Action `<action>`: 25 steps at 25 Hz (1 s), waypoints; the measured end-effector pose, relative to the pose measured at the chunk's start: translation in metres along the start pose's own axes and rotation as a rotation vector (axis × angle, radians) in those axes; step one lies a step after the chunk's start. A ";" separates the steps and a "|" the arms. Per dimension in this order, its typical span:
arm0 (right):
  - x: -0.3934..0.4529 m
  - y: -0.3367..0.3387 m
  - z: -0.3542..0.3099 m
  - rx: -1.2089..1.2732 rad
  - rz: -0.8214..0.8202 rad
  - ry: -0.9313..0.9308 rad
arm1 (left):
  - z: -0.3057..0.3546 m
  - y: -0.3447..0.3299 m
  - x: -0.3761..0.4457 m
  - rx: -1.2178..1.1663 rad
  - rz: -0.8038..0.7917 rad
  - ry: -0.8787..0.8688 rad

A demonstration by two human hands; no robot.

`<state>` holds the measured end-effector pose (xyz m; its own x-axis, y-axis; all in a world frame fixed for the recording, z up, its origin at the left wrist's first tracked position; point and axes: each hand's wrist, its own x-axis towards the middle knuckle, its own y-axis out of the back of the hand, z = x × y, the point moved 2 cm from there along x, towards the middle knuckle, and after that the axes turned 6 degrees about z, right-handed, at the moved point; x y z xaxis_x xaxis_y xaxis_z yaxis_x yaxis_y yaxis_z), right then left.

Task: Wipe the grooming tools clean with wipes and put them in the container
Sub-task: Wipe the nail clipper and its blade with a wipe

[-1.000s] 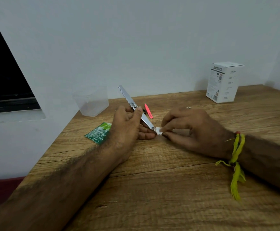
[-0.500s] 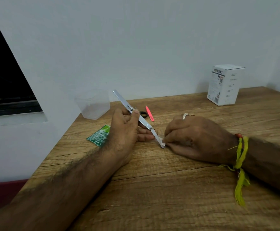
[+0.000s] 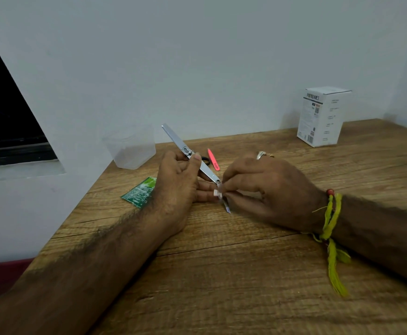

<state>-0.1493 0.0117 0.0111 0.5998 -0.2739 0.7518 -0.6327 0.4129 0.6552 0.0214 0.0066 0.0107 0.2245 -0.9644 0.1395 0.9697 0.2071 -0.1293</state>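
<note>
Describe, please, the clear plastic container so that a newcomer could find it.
On the wooden table, look at its far left corner by the white wall. The translucent, lidless plastic container stands there, unlike the opaque white printed box far right.

Box: white, printed, upright at right back of the table, near the wall.
Table: wooden, brown, fills the lower frame.
Wall: plain white, behind the table.
Window: dark, at the left edge.
</note>
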 end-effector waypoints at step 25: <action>-0.005 0.002 -0.002 -0.035 -0.085 0.050 | 0.000 0.001 0.001 -0.014 -0.035 0.032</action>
<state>-0.1521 0.0152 0.0086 0.6746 -0.2658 0.6886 -0.5615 0.4208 0.7125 0.0222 0.0057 0.0105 0.1872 -0.9759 0.1123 0.9754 0.1711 -0.1390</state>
